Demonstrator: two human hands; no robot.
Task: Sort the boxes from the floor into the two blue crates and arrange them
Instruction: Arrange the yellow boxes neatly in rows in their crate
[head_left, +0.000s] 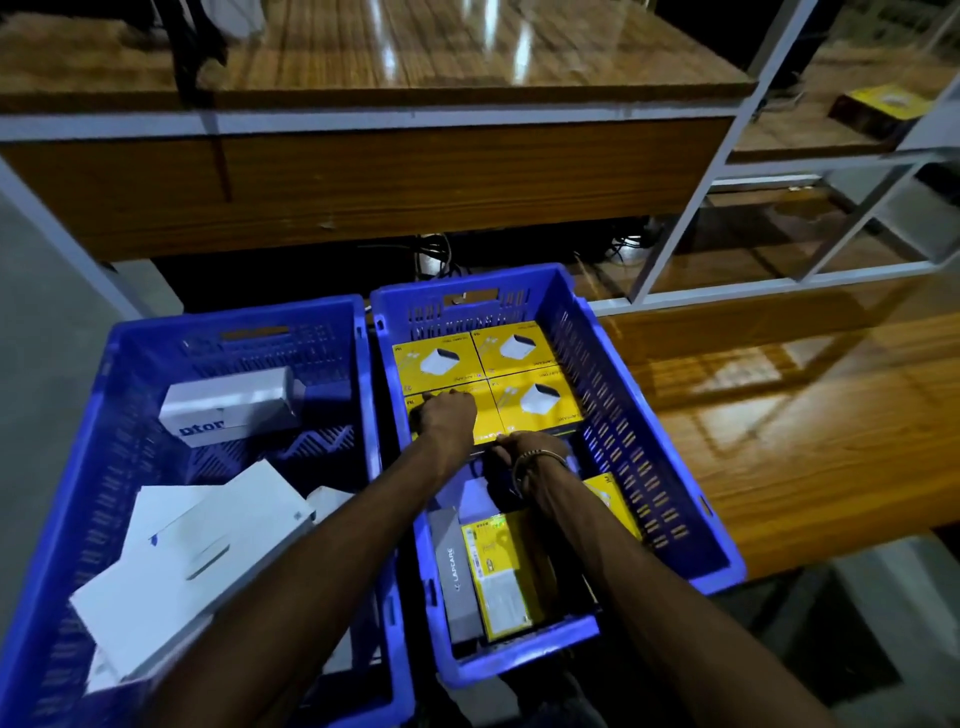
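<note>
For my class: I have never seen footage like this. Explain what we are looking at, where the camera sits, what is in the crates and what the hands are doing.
There is no machine here: a person wears a camera on the head, looking down at their own arms. Two blue plastic crates stand side by side. The left blue crate holds white cardboard boxes. The right blue crate holds flat yellow boxes laid in a neat grid at its far end, with a grey box and another yellow one nearer. The left hand rests on top of the near-left yellow box of the grid. The right hand is at that box's near edge, fingers curled; its grip is unclear.
</note>
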